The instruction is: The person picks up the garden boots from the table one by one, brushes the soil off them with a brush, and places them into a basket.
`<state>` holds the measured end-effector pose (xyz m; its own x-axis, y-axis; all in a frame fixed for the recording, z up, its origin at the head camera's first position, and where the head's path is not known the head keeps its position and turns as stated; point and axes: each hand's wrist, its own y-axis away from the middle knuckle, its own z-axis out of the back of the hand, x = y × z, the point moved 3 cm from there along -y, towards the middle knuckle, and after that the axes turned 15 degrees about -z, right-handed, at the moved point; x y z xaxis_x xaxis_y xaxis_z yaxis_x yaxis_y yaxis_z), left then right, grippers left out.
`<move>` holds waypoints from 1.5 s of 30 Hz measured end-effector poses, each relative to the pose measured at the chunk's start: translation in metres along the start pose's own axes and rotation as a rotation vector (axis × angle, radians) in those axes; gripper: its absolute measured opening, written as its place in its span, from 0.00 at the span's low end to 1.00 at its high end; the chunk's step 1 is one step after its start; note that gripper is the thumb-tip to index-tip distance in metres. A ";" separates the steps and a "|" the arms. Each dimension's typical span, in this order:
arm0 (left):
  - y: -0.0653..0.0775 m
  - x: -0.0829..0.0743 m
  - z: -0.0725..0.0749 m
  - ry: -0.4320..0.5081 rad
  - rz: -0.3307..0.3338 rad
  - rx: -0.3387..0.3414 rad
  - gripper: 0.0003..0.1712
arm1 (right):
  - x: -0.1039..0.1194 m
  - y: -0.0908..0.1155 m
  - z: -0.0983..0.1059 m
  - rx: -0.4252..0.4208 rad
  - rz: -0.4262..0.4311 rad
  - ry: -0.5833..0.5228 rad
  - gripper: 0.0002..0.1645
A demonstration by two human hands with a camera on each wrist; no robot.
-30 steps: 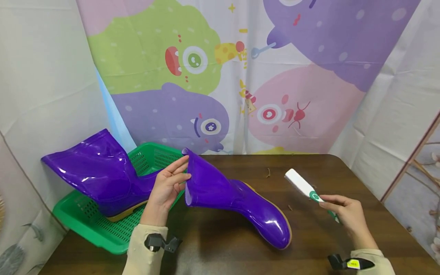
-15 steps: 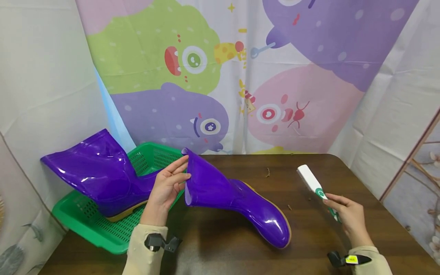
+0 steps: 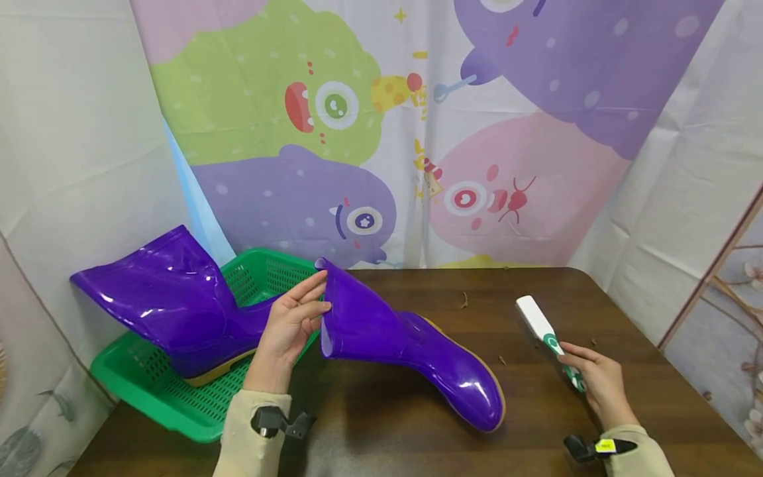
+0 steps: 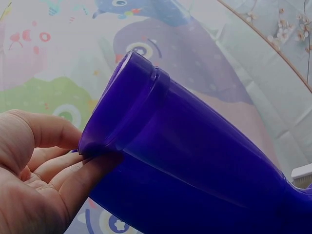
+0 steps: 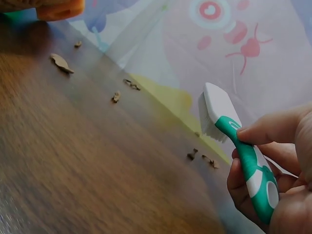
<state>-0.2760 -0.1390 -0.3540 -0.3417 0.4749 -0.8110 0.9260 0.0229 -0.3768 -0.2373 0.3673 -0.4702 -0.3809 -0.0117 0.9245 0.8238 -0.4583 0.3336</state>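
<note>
My left hand [image 3: 292,324] pinches the top rim of a glossy purple rain boot [image 3: 411,351] between thumb and fingers. The boot tilts, its opening toward the hand and its toe down to the right; a tan sole edge shows along the far side. In the left wrist view the thumb and fingers grip the cuff [image 4: 141,107] from both sides. Well to the right of the boot, my right hand [image 3: 599,381] grips the green and white handle of a scrub brush [image 3: 536,318]. The right wrist view shows the brush's white bristles [image 5: 210,126] facing down over the table.
A second purple boot [image 3: 173,298] lies leaning in a green perforated basket [image 3: 161,404] on the left. Several bits of dry brown debris [image 5: 61,63] are scattered on the dark wooden table [image 3: 417,437]. A cartoon-printed curtain [image 3: 411,232] hangs behind the table's back edge.
My right hand and the brush first moved right, away from the boot, then the brush came down slightly. The left hand and the boot have stayed in place.
</note>
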 end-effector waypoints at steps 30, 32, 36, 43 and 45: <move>0.002 0.005 -0.010 -0.102 0.063 -0.022 0.45 | 0.001 0.000 0.005 0.019 -0.016 -0.093 0.16; 0.004 0.009 -0.012 -0.045 0.066 -0.042 0.45 | 0.001 0.003 0.005 0.045 -0.021 -0.133 0.16; 0.003 0.013 -0.018 0.054 0.048 -0.089 0.44 | 0.007 0.008 0.003 0.121 -0.017 -0.241 0.15; -0.005 0.012 -0.043 0.122 0.042 -0.068 0.45 | 0.019 0.017 -0.001 0.208 0.052 -0.312 0.18; -0.009 0.010 -0.051 0.129 0.035 -0.064 0.45 | 0.022 0.019 -0.003 0.223 0.067 -0.318 0.18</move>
<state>-0.2796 -0.0899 -0.3361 -0.2892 0.5855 -0.7574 0.9468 0.0581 -0.3166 -0.2315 0.3561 -0.4436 -0.2031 0.2569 0.9449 0.9266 -0.2616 0.2703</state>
